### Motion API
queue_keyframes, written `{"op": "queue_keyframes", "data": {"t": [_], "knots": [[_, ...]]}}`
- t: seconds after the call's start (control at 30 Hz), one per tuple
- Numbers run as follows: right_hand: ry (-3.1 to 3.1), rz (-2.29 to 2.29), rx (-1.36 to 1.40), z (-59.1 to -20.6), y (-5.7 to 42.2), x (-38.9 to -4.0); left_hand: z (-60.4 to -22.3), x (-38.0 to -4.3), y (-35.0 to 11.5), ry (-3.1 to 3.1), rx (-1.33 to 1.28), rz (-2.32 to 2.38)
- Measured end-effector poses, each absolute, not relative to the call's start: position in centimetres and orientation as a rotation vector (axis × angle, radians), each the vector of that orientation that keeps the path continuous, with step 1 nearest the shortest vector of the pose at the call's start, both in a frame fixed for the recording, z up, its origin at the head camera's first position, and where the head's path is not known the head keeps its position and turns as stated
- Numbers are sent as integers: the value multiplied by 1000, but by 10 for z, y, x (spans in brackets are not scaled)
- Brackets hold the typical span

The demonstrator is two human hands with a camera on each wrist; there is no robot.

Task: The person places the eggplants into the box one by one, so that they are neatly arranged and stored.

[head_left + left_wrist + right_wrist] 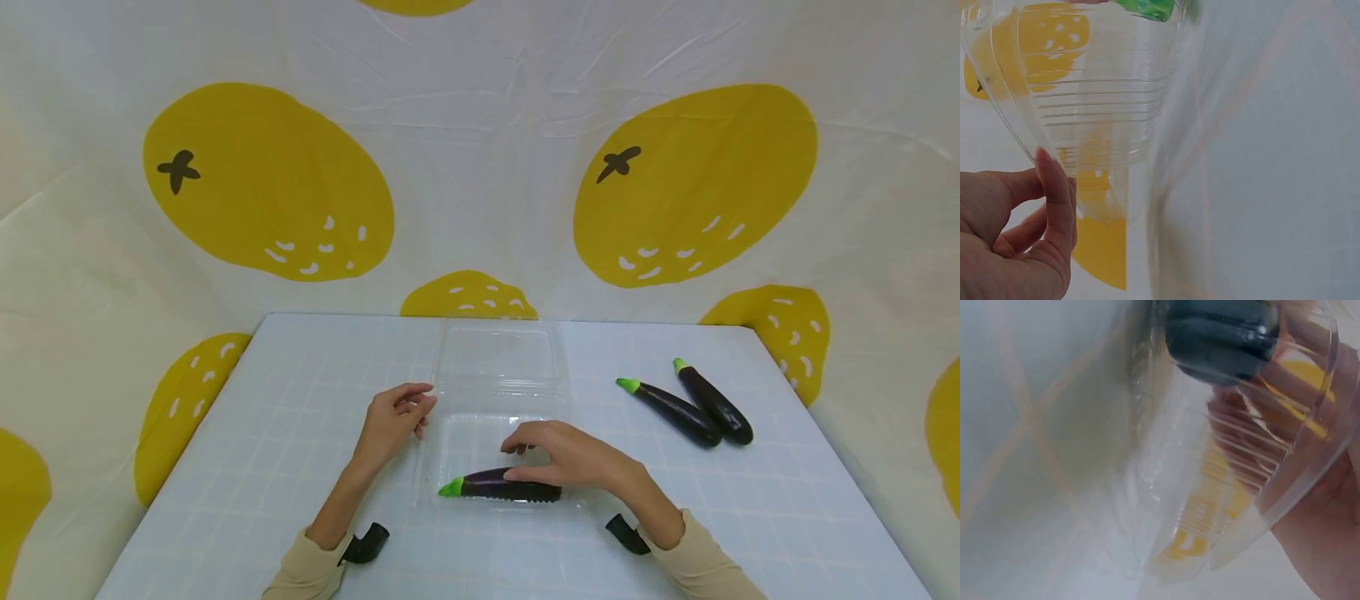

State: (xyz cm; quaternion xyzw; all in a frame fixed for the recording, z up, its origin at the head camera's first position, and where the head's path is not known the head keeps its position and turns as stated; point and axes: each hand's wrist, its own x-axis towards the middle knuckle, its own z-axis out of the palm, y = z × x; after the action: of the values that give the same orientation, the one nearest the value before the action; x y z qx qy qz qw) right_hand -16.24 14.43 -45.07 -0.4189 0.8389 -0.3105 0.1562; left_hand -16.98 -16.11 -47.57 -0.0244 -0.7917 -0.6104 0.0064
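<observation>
An eggplant [487, 485] with a green stem end lies crosswise along the near side of the bottom half of a clear plastic clamshell container [468, 433], its stem to the left. My right hand [566, 454] is over it, the thumb against its upper side and the bent fingers spread apart from it toward the back. In the right wrist view the dark blunt end of the eggplant [1222, 337] shows through the ribbed plastic wall. My left hand [396, 421] is at the container's left side, fingers loosely bent, with a fingertip [1047, 162] right at the rim.
Two more eggplants [675, 412] [716, 404] lie touching on the right of the white table [225, 467]. The container's lid [498, 354] lies folded back toward the far edge. Behind the table hangs a pale cloth [480, 183] with yellow fruit prints.
</observation>
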Motion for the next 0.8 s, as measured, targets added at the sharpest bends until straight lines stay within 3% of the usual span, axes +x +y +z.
{"op": "queue_keyframes", "data": {"t": [0.8], "knots": [[2778, -912, -1256, -438, 192, -165, -476, -170, -160, -2479, -38, -1918]]}}
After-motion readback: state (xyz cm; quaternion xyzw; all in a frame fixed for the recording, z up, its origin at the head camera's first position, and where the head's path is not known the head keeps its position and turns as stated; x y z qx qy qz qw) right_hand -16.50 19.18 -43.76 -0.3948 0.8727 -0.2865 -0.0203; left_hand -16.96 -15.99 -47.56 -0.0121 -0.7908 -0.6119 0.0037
